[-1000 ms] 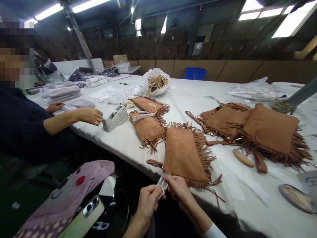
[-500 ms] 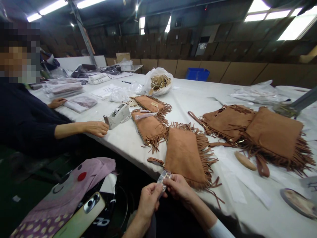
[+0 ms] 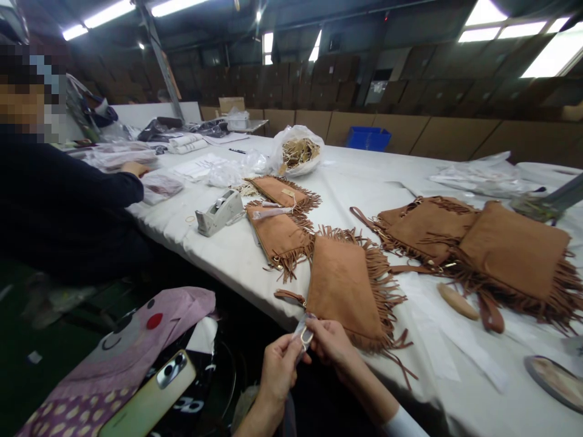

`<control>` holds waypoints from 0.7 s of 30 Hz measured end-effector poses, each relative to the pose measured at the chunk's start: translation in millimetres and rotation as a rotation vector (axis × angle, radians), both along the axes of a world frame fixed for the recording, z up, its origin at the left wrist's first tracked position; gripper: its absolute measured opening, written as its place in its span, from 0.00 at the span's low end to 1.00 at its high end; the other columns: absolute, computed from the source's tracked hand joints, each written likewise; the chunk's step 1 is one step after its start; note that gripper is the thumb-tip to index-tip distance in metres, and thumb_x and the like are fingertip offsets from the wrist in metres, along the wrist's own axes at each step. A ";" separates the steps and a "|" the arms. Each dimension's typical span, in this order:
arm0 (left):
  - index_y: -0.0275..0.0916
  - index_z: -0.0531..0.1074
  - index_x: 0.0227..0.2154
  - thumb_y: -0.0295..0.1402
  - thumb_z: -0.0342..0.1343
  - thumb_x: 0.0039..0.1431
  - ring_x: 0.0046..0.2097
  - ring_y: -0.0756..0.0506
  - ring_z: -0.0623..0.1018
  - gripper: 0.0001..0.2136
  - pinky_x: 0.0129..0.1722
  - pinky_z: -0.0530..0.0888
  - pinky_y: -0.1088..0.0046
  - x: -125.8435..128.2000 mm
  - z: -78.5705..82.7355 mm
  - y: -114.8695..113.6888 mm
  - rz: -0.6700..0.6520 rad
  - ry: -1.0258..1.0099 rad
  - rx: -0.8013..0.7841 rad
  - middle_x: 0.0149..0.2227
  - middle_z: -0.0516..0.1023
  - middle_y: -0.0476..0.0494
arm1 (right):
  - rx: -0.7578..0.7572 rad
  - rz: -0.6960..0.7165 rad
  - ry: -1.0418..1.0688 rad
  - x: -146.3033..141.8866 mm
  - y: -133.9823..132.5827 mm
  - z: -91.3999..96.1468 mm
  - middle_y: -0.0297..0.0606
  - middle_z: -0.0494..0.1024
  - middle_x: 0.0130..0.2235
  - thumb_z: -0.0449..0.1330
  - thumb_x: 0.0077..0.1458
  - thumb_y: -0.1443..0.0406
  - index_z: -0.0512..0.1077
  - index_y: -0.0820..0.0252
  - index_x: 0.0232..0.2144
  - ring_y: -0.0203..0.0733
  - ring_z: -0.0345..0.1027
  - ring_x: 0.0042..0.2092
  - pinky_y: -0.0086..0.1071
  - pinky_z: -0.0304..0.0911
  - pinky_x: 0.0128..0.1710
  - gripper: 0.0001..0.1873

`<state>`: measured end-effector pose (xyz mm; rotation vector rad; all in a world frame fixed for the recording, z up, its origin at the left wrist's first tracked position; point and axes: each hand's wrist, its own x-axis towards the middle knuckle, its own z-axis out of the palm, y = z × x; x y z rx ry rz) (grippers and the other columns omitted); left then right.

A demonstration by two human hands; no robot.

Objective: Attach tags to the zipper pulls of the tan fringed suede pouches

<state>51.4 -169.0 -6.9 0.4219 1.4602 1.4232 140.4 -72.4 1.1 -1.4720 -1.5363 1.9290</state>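
My left hand and my right hand meet at the table's near edge, both pinching a small gold metal ring wrapped in clear plastic. The ring belongs to the brown fringed suede bag lying just beyond my hands, whose strap end pokes out to the left. Both hands are closed around the ring and wrap.
More fringed bags lie on the white table: two behind, two at right. A tape dispenser sits left. A person in dark clothes works at left. A phone rests on pink cloth near my lap.
The person at left has pulled the near hand back from the tape dispenser toward the packets. My hands keep working the wrapped ring, shifted slightly lower.
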 end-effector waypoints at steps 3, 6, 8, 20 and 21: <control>0.34 0.72 0.28 0.55 0.60 0.42 0.14 0.57 0.64 0.24 0.13 0.55 0.81 -4.9 2.4 5.0 -0.068 -0.100 -0.019 0.21 0.74 0.49 | 0.038 0.073 0.058 3.1 2.9 -1.1 0.27 0.58 0.08 0.55 0.51 0.48 0.63 0.61 0.10 0.25 0.45 0.10 0.23 0.37 0.11 0.28; 0.34 0.72 0.27 0.53 0.62 0.41 0.14 0.56 0.65 0.23 0.12 0.53 0.82 -5.7 0.4 10.3 -0.056 -0.155 -0.035 0.21 0.74 0.48 | 0.038 0.128 0.059 6.2 5.5 -1.2 0.26 0.59 0.09 0.55 0.50 0.46 0.65 0.62 0.12 0.25 0.45 0.10 0.23 0.38 0.10 0.28; 0.32 0.74 0.26 0.53 0.62 0.41 0.12 0.58 0.60 0.24 0.12 0.49 0.81 -3.6 -2.1 12.5 -0.023 -0.116 -0.020 0.19 0.72 0.49 | 0.028 0.137 0.017 6.7 5.8 -0.6 0.26 0.60 0.09 0.55 0.50 0.48 0.66 0.62 0.13 0.25 0.46 0.10 0.23 0.40 0.10 0.27; 0.37 0.79 0.42 0.42 0.54 0.55 0.25 0.49 0.71 0.17 0.25 0.68 0.74 9.2 -1.6 7.6 0.087 0.279 0.059 0.29 0.81 0.43 | 0.042 -0.010 -0.048 4.1 1.6 -2.9 0.28 0.63 0.09 0.56 0.51 0.55 0.64 0.60 0.14 0.27 0.50 0.10 0.22 0.45 0.10 0.21; 0.38 0.79 0.42 0.41 0.53 0.57 0.27 0.47 0.74 0.17 0.29 0.70 0.73 9.8 -0.5 6.3 0.068 0.354 0.063 0.32 0.82 0.42 | 0.022 -0.005 -0.021 4.9 1.4 -1.4 0.27 0.62 0.10 0.56 0.51 0.55 0.64 0.61 0.14 0.26 0.49 0.10 0.22 0.45 0.10 0.21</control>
